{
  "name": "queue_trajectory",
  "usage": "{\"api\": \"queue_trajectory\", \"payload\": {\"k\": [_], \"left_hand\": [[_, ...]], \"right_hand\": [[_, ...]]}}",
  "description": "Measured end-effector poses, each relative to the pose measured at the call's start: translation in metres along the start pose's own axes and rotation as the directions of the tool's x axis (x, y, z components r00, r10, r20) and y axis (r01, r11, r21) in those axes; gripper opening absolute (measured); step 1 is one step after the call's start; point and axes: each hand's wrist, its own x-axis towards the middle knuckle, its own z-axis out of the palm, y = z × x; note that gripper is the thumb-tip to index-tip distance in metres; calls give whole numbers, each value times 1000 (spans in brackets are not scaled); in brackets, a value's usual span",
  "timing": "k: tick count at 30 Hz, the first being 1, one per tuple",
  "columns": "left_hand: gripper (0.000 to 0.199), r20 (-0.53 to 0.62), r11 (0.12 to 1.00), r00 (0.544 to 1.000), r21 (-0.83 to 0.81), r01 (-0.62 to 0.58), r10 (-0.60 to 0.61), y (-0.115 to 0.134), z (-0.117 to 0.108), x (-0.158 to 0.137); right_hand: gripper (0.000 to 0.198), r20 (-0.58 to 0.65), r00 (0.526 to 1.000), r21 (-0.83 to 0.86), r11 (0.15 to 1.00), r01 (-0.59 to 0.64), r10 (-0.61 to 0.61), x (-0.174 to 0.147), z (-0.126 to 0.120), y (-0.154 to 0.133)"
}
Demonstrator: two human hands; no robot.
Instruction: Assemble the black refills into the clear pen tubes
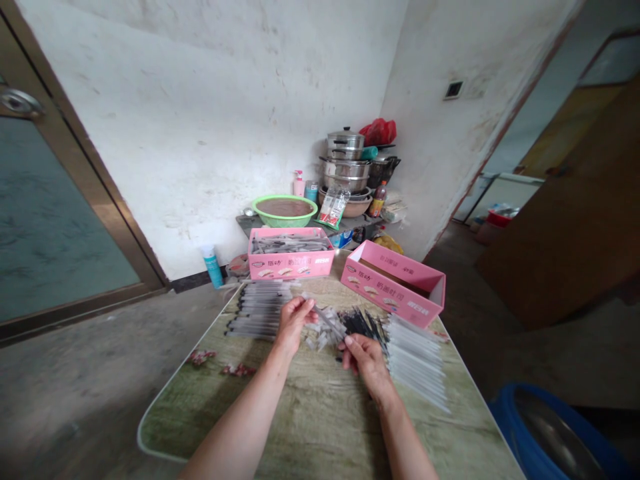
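Note:
Between my two hands a slim translucent pen (pixel 329 317) slants across the table. My left hand (pixel 294 321) pinches its upper left end, and my right hand (pixel 366 360) has its fingers closed at the lower right end. Below and behind the pen lie small clear-white plastic pieces (pixel 316 341) in a loose heap. Beside my right hand are thin black pen parts (pixel 361 324) in a bunch. Farther right, a row of translucent tubes (pixel 419 363) is spread out. Left of my left hand rests a stack of translucent pens (pixel 257 310) with dark ends.
At the table's (pixel 320 427) far edge stands a pink box (pixel 293 265) filled with pens. Another pink box (pixel 390 288) sits right of it. Behind are a green basin (pixel 285 219) and stacked pots (pixel 345 173). A blue tub (pixel 515 427) stands at lower right.

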Motion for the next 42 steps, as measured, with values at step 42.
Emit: {"api": "queue_trajectory", "payload": {"k": [42], "left_hand": [[42, -173, 993, 982, -77, -86, 72, 0, -12, 11]], "right_hand": [[34, -562, 781, -609, 776, -167, -273, -3, -54, -1]]}}
